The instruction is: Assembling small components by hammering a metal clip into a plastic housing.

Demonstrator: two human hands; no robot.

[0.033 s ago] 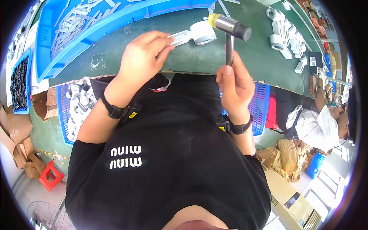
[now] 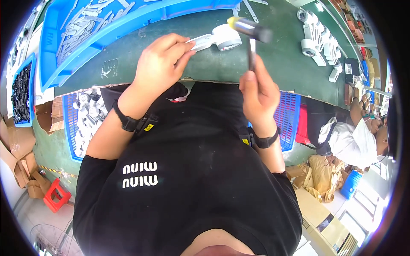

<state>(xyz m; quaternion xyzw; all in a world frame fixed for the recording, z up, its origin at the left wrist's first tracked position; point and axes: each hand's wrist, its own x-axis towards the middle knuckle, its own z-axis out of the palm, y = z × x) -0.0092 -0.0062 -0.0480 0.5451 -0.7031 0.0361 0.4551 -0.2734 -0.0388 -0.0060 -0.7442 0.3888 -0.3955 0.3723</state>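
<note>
On the green worktop (image 2: 145, 59), a white plastic part (image 2: 225, 38) with a round cup-like head and a flat handle lies in front of me. My left hand (image 2: 160, 62) pinches the end of its handle between thumb and fingers. A mallet (image 2: 251, 55) is gripped by its shaft in my right hand (image 2: 261, 96). Its head has a yellow face and a dark face, and motion blurs it. The yellow face is beside the round head's right edge; whether they touch I cannot tell.
A large blue tray (image 2: 50, 51) of loose grey-white strips lies at the far left, near a smaller blue bin (image 2: 32, 94) of black pieces. Similar white parts (image 2: 314, 38) are grouped at the right. Blue baskets (image 2: 70, 128) stand below the table edge. Another person (image 2: 354, 138) is at right.
My right hand and the mallet have shifted slightly left, bringing the yellow face closer to the white part. My left hand and the part have barely moved.
</note>
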